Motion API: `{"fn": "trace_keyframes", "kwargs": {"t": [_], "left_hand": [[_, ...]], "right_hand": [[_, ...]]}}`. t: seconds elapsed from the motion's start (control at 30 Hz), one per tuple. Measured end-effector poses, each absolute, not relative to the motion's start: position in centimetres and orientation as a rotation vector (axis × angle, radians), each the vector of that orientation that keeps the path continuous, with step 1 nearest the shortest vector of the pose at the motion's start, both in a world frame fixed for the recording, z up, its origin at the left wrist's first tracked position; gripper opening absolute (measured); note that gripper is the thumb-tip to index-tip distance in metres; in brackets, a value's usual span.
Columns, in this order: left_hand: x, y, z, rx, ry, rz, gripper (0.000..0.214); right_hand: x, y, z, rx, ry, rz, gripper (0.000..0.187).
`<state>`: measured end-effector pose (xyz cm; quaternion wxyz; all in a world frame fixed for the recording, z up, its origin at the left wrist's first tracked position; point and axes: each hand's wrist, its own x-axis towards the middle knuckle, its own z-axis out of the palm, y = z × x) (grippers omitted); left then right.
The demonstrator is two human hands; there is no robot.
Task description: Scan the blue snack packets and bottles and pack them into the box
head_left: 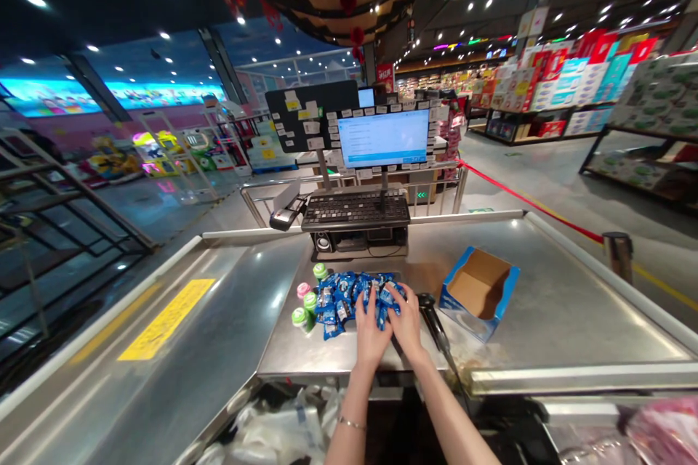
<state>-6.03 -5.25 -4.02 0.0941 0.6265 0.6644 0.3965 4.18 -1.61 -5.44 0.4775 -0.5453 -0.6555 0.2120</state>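
Observation:
A pile of small shiny blue packets (343, 288) lies on the metal counter in front of me. My left hand (371, 330) rests on the pile's right part, fingers spread and pointing away from me over the packets. Close beside it, my right hand (408, 323) has bent fingers and thumb around a blue packet (387, 296) at the pile's right end. Some packets are hidden under the fingers. Left of the pile stand several small tubs, including a green-lidded tub (300, 317) and a pink-lidded tub (304, 290).
A handheld scanner (435, 323) lies right of my right hand, its cable trailing toward me. Beyond it sits an open blue cardboard box (478, 290). A keyboard (355, 209) and a lit monitor (384, 138) stand behind the pile. Plastic bags (289, 425) hang below the counter's near edge.

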Motion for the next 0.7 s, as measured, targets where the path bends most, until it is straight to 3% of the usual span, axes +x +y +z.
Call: {"fn": "trace_keyframes", "kwargs": {"t": [0.3, 0.5, 0.7], "left_hand": [[5.2, 0.0, 3.6, 2.130, 1.546, 1.285, 0.072], [12.2, 6.1, 2.9, 2.208, 1.292, 1.127, 0.065], [13.2, 9.1, 1.1, 2.335, 1.175, 0.959, 0.057]], "right_hand": [[15.7, 1.2, 2.0, -1.417, -1.331, 0.114, 0.053], [22.7, 5.2, 2.2, -1.707, -1.237, 0.079, 0.052], [23.9, 7.0, 1.1, -1.969, -1.335, 0.065, 0.049]]}}
